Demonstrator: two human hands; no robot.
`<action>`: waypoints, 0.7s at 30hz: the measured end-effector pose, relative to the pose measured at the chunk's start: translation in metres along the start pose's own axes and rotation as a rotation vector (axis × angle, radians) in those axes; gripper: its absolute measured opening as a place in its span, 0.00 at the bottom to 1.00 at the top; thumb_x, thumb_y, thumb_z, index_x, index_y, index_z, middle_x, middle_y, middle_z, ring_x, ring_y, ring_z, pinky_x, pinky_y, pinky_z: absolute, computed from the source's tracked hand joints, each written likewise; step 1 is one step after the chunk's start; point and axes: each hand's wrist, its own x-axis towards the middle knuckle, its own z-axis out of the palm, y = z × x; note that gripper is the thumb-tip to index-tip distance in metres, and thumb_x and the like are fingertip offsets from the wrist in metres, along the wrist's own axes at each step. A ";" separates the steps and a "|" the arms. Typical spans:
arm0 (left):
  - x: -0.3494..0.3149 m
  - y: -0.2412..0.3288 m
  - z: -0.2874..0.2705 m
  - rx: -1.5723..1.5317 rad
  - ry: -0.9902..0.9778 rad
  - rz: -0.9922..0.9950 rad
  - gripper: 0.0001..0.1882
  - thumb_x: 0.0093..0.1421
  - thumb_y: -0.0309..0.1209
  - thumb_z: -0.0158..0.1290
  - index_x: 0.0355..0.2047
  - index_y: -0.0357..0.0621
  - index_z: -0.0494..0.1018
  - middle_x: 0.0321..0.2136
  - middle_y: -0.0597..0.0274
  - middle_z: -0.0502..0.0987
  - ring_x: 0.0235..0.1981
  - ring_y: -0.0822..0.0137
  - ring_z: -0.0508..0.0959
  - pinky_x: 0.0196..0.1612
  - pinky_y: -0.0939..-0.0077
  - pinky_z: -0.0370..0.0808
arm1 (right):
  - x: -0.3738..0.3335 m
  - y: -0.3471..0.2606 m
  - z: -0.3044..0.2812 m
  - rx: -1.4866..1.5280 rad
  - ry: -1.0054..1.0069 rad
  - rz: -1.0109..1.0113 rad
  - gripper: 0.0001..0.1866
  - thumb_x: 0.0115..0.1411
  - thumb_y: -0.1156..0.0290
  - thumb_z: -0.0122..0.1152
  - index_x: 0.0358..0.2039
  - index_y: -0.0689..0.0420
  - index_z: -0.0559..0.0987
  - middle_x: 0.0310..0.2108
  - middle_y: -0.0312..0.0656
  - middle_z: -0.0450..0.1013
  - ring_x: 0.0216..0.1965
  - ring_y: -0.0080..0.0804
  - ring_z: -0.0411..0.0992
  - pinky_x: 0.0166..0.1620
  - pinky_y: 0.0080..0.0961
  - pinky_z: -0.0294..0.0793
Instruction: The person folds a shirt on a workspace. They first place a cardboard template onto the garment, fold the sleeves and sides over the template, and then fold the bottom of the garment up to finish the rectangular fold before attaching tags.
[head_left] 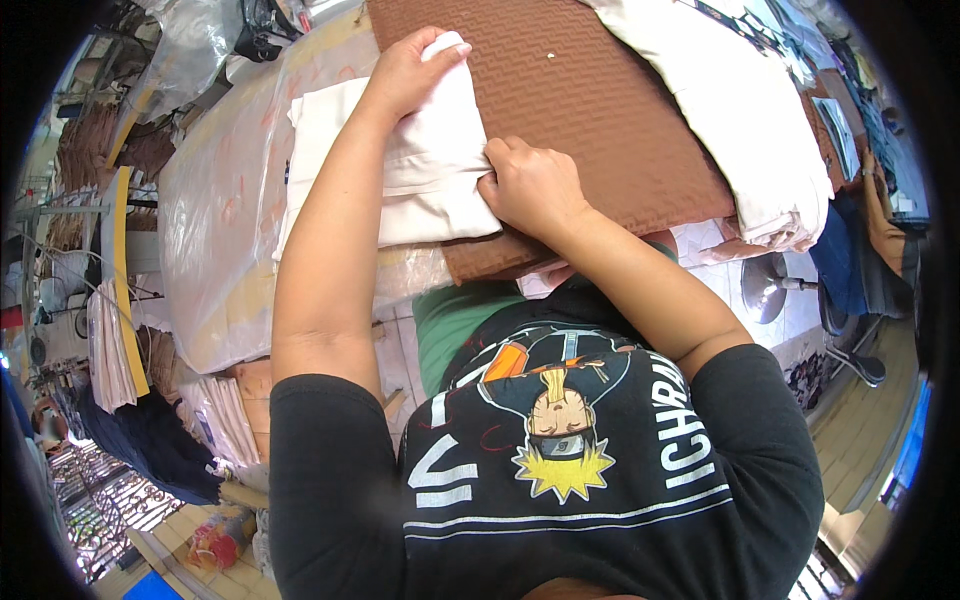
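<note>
Bright light, strong fisheye edge distortion

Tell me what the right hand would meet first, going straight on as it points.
The white cloth, whose edge the right hand grips; beyond it, probably the left hand, though depth is unclear.

Two bare hands, one left hand [415, 75] and one right hand [540, 190]. One folded white cloth [440, 135]. One brown patterned cover [610, 130]. One clear plastic sheet [215, 225]. One long white heap of cloth [735, 110] at the right. Two pale cloth bundles at the left, an upper bundle [110, 350] and a lower bundle [222, 418]. One round metal disc [763, 288]. One black T-shirt [335, 450] with one cartoon figure [560, 430]. Brown stacks [88, 150] at the far left, perhaps several; the bent rim prevents a sure count.
</note>
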 end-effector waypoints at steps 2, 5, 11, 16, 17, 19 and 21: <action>0.000 0.003 -0.001 0.023 -0.006 -0.009 0.22 0.56 0.46 0.55 0.42 0.41 0.73 0.33 0.61 0.78 0.34 0.72 0.76 0.38 0.78 0.72 | 0.000 -0.003 -0.004 -0.024 -0.071 0.026 0.08 0.47 0.67 0.54 0.23 0.58 0.74 0.23 0.49 0.74 0.23 0.49 0.74 0.30 0.40 0.75; 0.003 0.001 0.006 0.125 0.010 -0.036 0.23 0.56 0.48 0.54 0.43 0.44 0.74 0.34 0.61 0.79 0.37 0.67 0.77 0.42 0.69 0.69 | -0.002 -0.015 -0.023 -0.022 -0.297 0.098 0.11 0.48 0.67 0.53 0.25 0.61 0.78 0.28 0.55 0.76 0.29 0.47 0.77 0.34 0.39 0.76; 0.023 -0.033 0.001 0.266 0.258 0.248 0.24 0.56 0.54 0.50 0.46 0.54 0.74 0.48 0.59 0.74 0.52 0.54 0.70 0.53 0.40 0.55 | 0.005 -0.013 -0.088 0.090 -0.672 -0.054 0.14 0.50 0.59 0.55 0.27 0.55 0.81 0.27 0.50 0.76 0.32 0.47 0.75 0.39 0.40 0.74; -0.045 0.007 -0.041 0.409 0.224 0.125 0.22 0.60 0.47 0.47 0.50 0.50 0.71 0.54 0.56 0.68 0.57 0.53 0.65 0.57 0.46 0.55 | 0.036 -0.005 -0.092 0.272 -0.098 -0.169 0.14 0.51 0.66 0.57 0.38 0.58 0.78 0.37 0.50 0.74 0.41 0.47 0.72 0.45 0.38 0.71; -0.064 -0.004 -0.035 0.433 0.260 0.156 0.22 0.61 0.45 0.48 0.51 0.47 0.70 0.53 0.54 0.69 0.56 0.52 0.66 0.57 0.54 0.58 | 0.045 -0.009 -0.085 0.282 0.019 -0.252 0.16 0.51 0.67 0.57 0.41 0.58 0.77 0.40 0.50 0.74 0.44 0.47 0.71 0.48 0.37 0.70; -0.095 -0.004 -0.024 0.517 0.307 0.112 0.23 0.61 0.42 0.48 0.53 0.43 0.68 0.54 0.53 0.68 0.58 0.52 0.63 0.60 0.56 0.56 | 0.062 -0.023 -0.077 0.310 0.062 -0.303 0.21 0.50 0.67 0.58 0.46 0.57 0.74 0.45 0.50 0.71 0.48 0.47 0.68 0.51 0.36 0.67; -0.110 -0.003 -0.017 0.474 0.311 -0.005 0.25 0.63 0.41 0.45 0.57 0.43 0.63 0.59 0.56 0.61 0.64 0.50 0.51 0.61 0.39 0.44 | 0.076 -0.037 -0.065 0.335 0.052 -0.335 0.27 0.50 0.66 0.59 0.52 0.56 0.71 0.50 0.50 0.69 0.53 0.48 0.64 0.55 0.37 0.63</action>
